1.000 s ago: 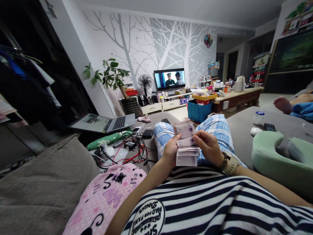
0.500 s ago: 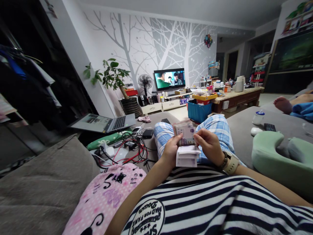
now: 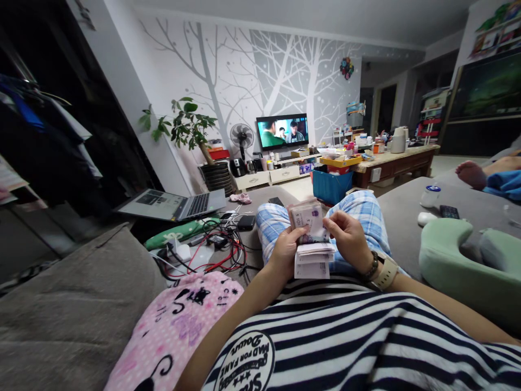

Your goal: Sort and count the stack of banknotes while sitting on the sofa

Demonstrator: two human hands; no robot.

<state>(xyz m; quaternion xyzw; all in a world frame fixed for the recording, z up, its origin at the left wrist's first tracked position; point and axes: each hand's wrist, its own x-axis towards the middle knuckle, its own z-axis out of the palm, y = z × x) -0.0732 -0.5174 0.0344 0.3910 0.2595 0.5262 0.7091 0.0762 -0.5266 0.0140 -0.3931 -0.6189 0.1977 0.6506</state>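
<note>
Have a wad of banknotes clamped in the left hand, just above the plaid pants, and pinch its edge with the right hand. Can see the TV on.

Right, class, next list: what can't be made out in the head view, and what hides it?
- Banknotes: head view; how many is unclear, since upper ones cover those beneath.
- Left hand: head view; fingers behind the banknotes are hidden by them.
- Laptop screen: head view; text too small.
- Another person's foot: head view; rest of the body cut off by the right edge.
</note>
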